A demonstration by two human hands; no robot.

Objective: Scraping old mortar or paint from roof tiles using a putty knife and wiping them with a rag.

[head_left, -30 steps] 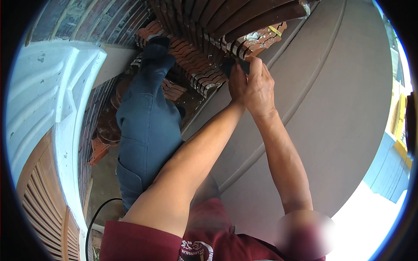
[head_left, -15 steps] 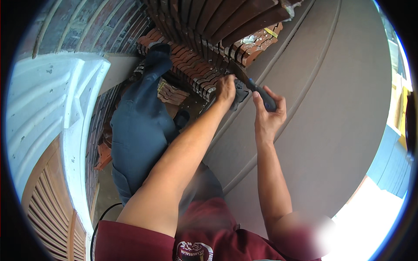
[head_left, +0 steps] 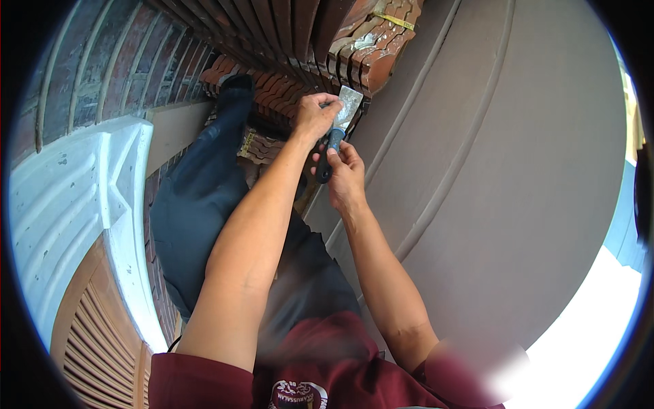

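Note:
My right hand [head_left: 346, 176] is wrapped round the black-and-blue handle of a putty knife [head_left: 350, 108], which points up and away from me. Its flat metal blade is smeared with whitish residue. Beside the blade is my left hand [head_left: 315, 117], thumb and fingers closed together close to the blade's left edge. Something dark shows at those fingers, but it is mostly hidden and I cannot make out what it is. Just beyond both hands stand stacked reddish-brown roof tiles [head_left: 371, 58], some with whitish crust.
Dark brown tiles [head_left: 293, 31] stand on edge in a row above. A large grey-brown ribbed surface [head_left: 504, 184] fills the right side. To the left are a brick wall [head_left: 88, 75], a white moulded panel [head_left: 61, 177] and a brown louvred panel [head_left: 102, 327]. My legs [head_left: 197, 198] stretch toward the tiles.
Both hands have moved left, and the right has drawn closer to the left. The putty knife has turned so its blade's broad face shows. The dark grey bundle at my left hand is now mostly hidden.

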